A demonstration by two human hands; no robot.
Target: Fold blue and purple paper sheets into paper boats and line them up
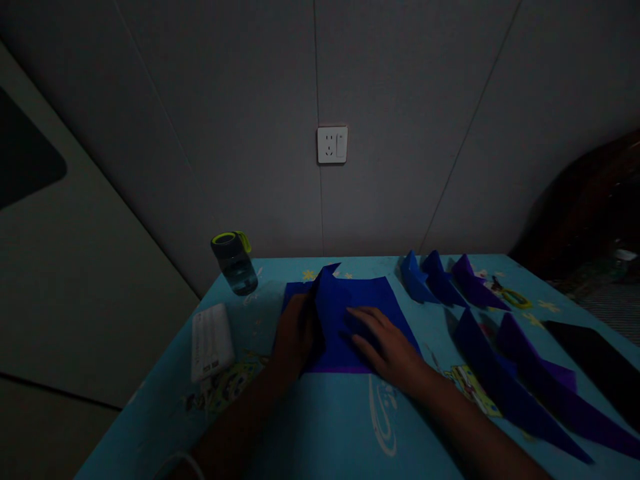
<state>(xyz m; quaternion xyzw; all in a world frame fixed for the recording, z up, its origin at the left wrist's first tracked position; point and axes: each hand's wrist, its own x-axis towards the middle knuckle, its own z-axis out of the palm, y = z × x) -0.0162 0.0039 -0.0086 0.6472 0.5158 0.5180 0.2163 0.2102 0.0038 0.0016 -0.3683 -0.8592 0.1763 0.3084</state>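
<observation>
A stack of blue paper [367, 293], with a thin purple edge along its near side, lies at the middle of the table. My left hand [294, 333] is closed around a raised, folded piece of blue paper [326, 300] with a pointed top, over the left part of the stack. I cannot tell whether this piece is separate from the sheet below. My right hand [389, 345] rests on the stack with its fingers stretched out and slightly apart. Several folded paper boats, such as a blue one [510, 383] and a purple one [540, 367], stand to the right.
A white power bank [212, 343] with a cable and a dark water bottle [235, 263] stand at the left. Yellow-handled scissors [515, 299] and a black flat device [595, 360] lie at the right. Behind the patterned tablecloth [340, 427] rises a wall with a socket [332, 145].
</observation>
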